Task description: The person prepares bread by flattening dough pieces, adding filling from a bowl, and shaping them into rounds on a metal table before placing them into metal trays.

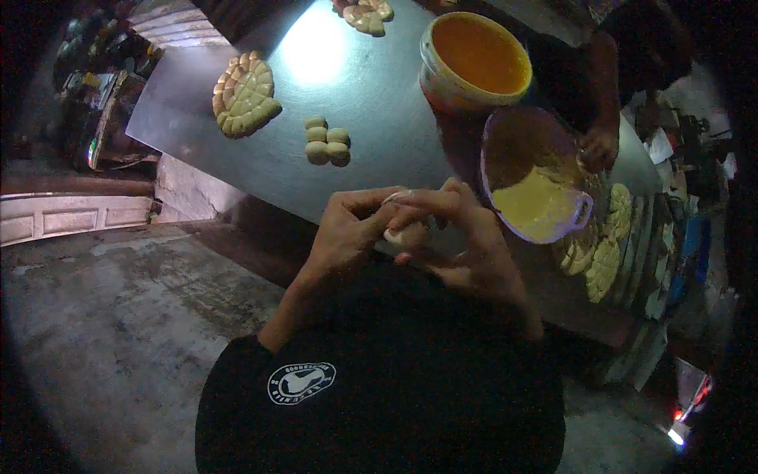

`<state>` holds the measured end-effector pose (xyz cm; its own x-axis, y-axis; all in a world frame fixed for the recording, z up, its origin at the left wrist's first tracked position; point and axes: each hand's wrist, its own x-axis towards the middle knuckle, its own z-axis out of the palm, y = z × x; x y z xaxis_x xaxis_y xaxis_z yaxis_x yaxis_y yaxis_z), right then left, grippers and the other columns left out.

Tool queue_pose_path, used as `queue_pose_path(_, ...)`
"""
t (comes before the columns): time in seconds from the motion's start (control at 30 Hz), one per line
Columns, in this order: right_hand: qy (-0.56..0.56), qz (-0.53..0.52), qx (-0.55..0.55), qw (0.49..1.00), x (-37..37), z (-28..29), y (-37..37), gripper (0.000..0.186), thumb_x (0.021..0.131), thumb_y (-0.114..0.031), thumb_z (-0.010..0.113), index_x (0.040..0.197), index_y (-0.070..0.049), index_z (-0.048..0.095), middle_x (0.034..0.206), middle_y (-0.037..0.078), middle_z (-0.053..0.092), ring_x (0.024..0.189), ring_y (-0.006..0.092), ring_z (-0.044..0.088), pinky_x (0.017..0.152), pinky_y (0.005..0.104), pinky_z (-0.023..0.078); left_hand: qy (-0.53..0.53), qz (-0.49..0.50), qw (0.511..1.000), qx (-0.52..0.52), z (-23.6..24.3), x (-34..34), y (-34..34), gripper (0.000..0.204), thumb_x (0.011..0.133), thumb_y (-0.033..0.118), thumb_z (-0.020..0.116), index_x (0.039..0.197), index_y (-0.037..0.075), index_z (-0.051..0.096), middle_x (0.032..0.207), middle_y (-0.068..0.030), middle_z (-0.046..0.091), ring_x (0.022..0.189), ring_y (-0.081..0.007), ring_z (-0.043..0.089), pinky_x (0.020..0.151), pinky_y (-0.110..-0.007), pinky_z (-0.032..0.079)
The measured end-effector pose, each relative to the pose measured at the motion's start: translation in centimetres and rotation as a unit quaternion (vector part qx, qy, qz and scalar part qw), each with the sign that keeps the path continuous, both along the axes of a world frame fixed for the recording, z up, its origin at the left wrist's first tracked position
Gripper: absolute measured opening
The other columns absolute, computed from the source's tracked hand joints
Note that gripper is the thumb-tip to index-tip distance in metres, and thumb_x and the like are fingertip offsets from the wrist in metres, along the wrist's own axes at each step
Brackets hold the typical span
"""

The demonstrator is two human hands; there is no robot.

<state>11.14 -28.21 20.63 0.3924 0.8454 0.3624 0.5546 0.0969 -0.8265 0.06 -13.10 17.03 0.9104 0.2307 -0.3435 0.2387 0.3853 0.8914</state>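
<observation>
In front of my chest, both hands are together over the near edge of the metal table [379, 118]. Between the fingers of my left hand [359, 225] and my right hand [466, 241] is a small pale dough ball [395, 236], mostly covered by them. Both hands have their fingers curled in around it. Beyond my hands, several dough balls [326, 142] sit in a small cluster on the table. Farther left lies a rounded slab of dough pieces [246, 95] pressed side by side. A similar group of dough pieces [365, 14] is partly cut off at the top.
A white bucket [442, 87] with orange inside stands at the far right of centre. Beside it, a purple-rimmed basin [488, 162] holds a yellow mass. Another person's hand [598, 148] is at its rim. Shaped dough pieces [604, 270] lie to the right.
</observation>
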Motion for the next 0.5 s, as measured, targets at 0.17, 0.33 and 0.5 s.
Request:
queue_pose_path(0.17,-0.115,-0.035,-0.089,0.989,1.2,-2.1,5.1,0.057,0.068,-0.016,0.084,0.117,-0.010,0.057,0.094,0.004,0.065,0.077,0.0210,0.054,0.072,0.0320,0.041,-0.048,-0.005,0.974,-0.224,-5.0,-0.4,4.5,0.046,0.094,0.037,0.060,0.119,-0.002,0.059,0.105,-0.0053,0.063,0.089,-0.0082,0.059,0.073,-0.021,0.049)
queue_pose_path(0.33,0.131,-0.097,-0.094,0.982,0.6,-8.2,11.7,0.046,0.073,-0.009,0.080,0.112,-0.008,0.055,0.089,0.000,0.062,0.083,0.0117,0.056,0.074,0.0276,0.046,0.017,0.116,0.993,0.017,-8.8,0.7,8.3,0.031,0.093,0.028,0.063,0.106,0.000,0.067,0.097,-0.0043,0.063,0.083,-0.0094,0.057,0.067,-0.025,0.046)
queue_pose_path(0.5,0.394,-0.109,-0.237,0.881,2.7,-13.7,17.0,0.041,0.075,-0.008,0.079,0.108,-0.004,0.054,0.099,0.004,0.061,0.089,0.0121,0.059,0.076,0.0267,0.049,0.048,0.226,0.956,0.179,-12.6,2.2,12.5,0.025,0.091,0.019,0.064,0.111,0.004,0.065,0.090,-0.0050,0.063,0.080,-0.0137,0.059,0.067,-0.027,0.047)
